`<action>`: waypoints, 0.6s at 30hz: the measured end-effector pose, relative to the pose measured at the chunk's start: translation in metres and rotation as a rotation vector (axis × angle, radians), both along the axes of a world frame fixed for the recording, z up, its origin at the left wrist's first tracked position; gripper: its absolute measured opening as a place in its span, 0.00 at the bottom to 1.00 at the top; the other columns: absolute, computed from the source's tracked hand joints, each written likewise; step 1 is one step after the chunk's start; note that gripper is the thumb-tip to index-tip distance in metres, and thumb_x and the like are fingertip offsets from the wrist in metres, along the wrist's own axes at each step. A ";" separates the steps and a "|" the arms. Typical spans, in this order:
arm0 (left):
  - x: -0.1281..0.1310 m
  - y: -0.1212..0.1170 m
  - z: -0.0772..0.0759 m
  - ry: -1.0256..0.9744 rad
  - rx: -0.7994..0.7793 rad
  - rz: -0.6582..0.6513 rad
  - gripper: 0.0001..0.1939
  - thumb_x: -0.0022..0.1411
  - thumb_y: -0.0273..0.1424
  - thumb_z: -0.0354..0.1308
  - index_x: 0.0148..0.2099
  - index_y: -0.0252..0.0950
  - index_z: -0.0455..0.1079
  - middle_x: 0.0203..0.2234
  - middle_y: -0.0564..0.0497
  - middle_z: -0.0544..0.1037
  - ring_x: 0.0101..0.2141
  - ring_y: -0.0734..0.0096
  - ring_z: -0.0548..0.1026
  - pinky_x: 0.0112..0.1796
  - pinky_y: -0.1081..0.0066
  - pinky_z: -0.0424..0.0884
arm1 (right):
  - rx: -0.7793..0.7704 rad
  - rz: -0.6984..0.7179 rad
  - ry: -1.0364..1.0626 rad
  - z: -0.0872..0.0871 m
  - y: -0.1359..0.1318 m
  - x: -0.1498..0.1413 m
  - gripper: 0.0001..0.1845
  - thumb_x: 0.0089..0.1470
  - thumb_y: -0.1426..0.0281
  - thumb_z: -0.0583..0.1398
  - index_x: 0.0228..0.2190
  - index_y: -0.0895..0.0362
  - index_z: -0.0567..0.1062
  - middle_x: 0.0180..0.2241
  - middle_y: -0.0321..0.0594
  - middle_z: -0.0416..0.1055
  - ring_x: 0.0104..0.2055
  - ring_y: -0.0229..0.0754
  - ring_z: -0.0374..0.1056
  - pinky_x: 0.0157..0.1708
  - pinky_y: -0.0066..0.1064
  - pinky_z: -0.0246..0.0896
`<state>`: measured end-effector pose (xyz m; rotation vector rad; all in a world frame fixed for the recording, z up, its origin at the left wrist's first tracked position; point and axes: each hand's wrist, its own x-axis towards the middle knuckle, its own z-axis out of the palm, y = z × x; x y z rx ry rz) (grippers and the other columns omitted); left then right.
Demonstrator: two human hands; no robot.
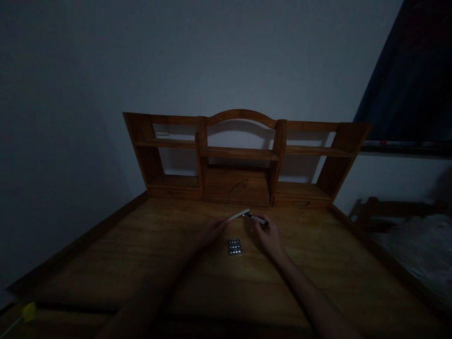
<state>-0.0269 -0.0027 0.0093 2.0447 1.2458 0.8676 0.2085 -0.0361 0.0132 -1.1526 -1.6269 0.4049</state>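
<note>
In the dim head view, my left hand (213, 229) grips the near end of a thin, pale, flat bar (239, 215). The bar slants up and away to the right above the desk. My right hand (271, 236) is closed around a slim black and silver handled tool (259, 219). Its tip points left and comes close to the bar's far end; whether they touch I cannot tell. Between my forearms, a small dark block with rows of shiny silver pieces (234, 247) lies on the desk. Its exact kind is too small and dark to make out.
The wooden desk (141, 254) has raised side edges. A wooden shelf unit (240, 153) stands along its back, against the wall. A yellow object with a cord (29, 311) is at the lower left. Beyond the right edge lies a pale crumpled heap (420, 245).
</note>
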 end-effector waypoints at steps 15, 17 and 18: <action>0.000 -0.004 0.005 -0.003 -0.001 0.010 0.26 0.63 0.50 0.42 0.46 0.40 0.74 0.40 0.51 0.79 0.40 0.63 0.74 0.43 0.69 0.67 | 0.018 -0.020 -0.008 0.000 0.001 0.001 0.15 0.57 0.64 0.53 0.41 0.55 0.75 0.37 0.41 0.76 0.37 0.44 0.72 0.39 0.35 0.65; 0.000 -0.004 0.005 0.000 0.012 0.037 0.26 0.63 0.51 0.42 0.45 0.39 0.74 0.39 0.50 0.79 0.40 0.63 0.74 0.43 0.68 0.67 | 0.025 -0.026 -0.009 0.000 0.001 0.001 0.15 0.57 0.64 0.53 0.40 0.56 0.75 0.36 0.42 0.76 0.36 0.44 0.72 0.39 0.35 0.65; 0.000 -0.004 0.005 0.004 0.023 0.057 0.26 0.63 0.51 0.42 0.44 0.39 0.74 0.38 0.50 0.79 0.39 0.63 0.74 0.43 0.69 0.67 | 0.024 -0.035 -0.008 0.001 0.001 0.001 0.15 0.57 0.63 0.53 0.40 0.57 0.75 0.36 0.42 0.76 0.36 0.44 0.72 0.38 0.35 0.65</action>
